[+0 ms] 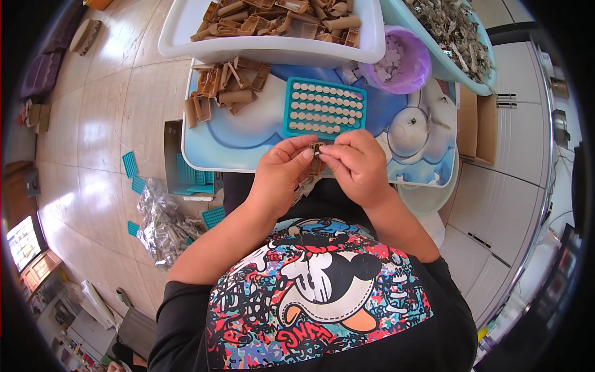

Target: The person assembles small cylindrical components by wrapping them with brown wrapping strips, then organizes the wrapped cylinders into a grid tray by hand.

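Note:
Both hands meet at the near edge of a small blue-and-white table (248,139). My left hand (282,170) and my right hand (356,164) pinch one small brown plastic part (316,150) between their fingertips. Just beyond the fingers lies a teal tray (324,107) with rows of pale round pieces in its holes. A loose heap of brown plastic parts (226,87) lies on the table to the left of the tray.
A white tub (266,46) of brown parts stands at the table's far edge. A purple bowl (416,62) of pale bits and a light-blue basin (452,31) of metal pieces sit to the right. Teal trays (130,164) and clear bags (164,223) lie on the tiled floor at left.

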Tool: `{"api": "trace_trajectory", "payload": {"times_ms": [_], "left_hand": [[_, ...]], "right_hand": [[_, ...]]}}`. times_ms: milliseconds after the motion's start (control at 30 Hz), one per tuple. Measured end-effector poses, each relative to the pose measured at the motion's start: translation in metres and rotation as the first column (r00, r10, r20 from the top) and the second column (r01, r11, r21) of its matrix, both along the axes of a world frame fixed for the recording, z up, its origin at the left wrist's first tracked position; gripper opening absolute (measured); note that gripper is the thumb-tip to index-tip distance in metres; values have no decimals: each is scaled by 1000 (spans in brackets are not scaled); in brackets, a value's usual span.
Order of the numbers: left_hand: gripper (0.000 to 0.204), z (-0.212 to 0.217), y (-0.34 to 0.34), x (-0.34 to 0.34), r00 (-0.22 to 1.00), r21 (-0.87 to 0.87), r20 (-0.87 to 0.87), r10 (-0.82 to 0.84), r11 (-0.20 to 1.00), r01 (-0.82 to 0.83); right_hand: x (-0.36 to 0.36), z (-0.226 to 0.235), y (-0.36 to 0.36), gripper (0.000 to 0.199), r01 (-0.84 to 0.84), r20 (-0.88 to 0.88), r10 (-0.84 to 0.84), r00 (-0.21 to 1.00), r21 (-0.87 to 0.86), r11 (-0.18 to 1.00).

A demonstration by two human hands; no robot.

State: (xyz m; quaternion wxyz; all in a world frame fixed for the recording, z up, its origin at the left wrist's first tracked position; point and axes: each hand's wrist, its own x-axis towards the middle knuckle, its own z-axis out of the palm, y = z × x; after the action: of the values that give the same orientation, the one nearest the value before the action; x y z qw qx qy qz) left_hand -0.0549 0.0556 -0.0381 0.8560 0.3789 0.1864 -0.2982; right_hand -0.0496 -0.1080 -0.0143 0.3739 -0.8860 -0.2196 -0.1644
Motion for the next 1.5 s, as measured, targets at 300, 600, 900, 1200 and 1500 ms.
{"api": "trace_trajectory", "payload": {"times_ms": [300,600,900,1200,1500], "left_hand": [[25,-2,2,2,999,21,27,-36,999,36],[24,0,-1,1,1000,-14,22,4,1000,-3],[25,1,-2,1,1000,16,13,-10,1000,10],[24,3,-2,1,1000,18,23,-12,1000,11],[22,3,-3,0,999,30,-10,32,999,-32]], "right_hand": [[4,-2,0,16,-23,17,23,1000,-23,999],[3,-4,2,21,36,40,-34,999,-36,999],[-1,-3,1,24,-2,108,14,994,-116,993],[3,-5,-2,20,8,-61,-5,998,40,999],[-4,-4,1,15,10,73,-7,997,-48,999]]}}
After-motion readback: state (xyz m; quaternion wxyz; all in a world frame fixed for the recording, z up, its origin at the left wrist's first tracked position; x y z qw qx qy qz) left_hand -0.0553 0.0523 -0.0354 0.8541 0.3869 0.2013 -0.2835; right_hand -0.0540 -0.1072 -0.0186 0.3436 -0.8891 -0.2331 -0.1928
